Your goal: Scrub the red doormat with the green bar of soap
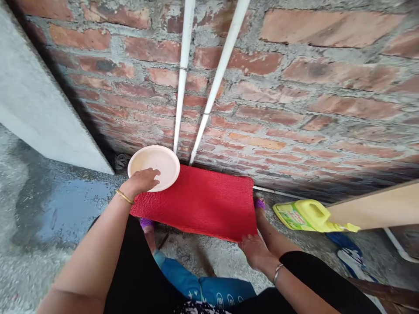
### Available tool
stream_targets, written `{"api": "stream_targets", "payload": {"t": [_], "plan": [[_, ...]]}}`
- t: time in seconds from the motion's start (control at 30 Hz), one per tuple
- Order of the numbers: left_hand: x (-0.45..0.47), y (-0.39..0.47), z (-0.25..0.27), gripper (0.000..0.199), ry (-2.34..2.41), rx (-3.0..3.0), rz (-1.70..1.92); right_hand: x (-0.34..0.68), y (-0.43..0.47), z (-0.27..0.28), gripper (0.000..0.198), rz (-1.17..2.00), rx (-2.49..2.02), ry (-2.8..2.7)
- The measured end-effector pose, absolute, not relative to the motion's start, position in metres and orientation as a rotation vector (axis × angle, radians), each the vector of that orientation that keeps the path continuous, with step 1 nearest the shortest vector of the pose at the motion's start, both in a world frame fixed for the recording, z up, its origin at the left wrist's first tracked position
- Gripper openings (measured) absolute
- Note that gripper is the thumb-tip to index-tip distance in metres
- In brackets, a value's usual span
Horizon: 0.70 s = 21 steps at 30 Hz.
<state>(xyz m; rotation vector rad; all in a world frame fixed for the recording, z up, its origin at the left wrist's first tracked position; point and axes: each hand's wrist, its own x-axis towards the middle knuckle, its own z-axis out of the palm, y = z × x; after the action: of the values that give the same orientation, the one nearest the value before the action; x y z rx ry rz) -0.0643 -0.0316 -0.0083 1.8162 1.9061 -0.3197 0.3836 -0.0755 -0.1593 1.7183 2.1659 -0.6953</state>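
A red textured mat lies spread in front of me, its far edge near the brick wall. My right hand grips the mat's near right corner, fingers closed on its edge. A pale pink plastic basin sits at the mat's left end, partly over it. Across the basin's near rim reaches my left hand, with fingers stretched out over the inside and somewhat apart. No object shows in that hand, and the basin looks bare within, apart from a small speck.
Two white pipes run down the brick wall. To the right, a yellow-green detergent jug lies beside a wooden board. A grey slab leans at left above wet concrete. Blue-and-white shoes lie at right.
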Motion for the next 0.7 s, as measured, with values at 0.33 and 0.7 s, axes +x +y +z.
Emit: {"api": "stream_targets", "payload": {"t": [0.33, 0.7], "plan": [[-0.079, -0.039, -0.005, 0.045, 1.93, 1.742, -0.241, 0.169, -0.061, -0.113, 0.052, -0.709, 0.915, 2.35], [-0.072, -0.035, 0.0, 0.04, 1.889, 1.773, -0.219, 0.135, -0.072, -0.14, 0.041, -0.494, 1.033, 2.388]]}}
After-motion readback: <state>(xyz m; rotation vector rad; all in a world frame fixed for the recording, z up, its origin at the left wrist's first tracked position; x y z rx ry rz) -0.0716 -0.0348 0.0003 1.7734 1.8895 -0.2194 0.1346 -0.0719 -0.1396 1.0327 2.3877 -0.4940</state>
